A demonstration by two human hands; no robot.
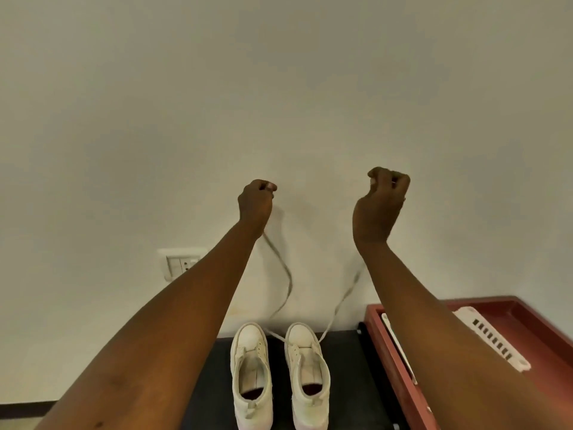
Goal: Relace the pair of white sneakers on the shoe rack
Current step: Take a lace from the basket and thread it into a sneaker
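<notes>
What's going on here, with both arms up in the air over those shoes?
A person is lacing a pair of white sneakers that stand side by side on a black rack top. The left hand and right hand are raised high, each with fingers curled round one end of a white lace. The lace runs down to the lowest eyelets of the sneaker on the right, near its toe, so lacing has only just begun. The sneaker on the left shows no lace.

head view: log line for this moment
left hand: pinches lace end | right hand: grips other end | right sneaker: lace through front eyelets | left sneaker: unlaced
</notes>
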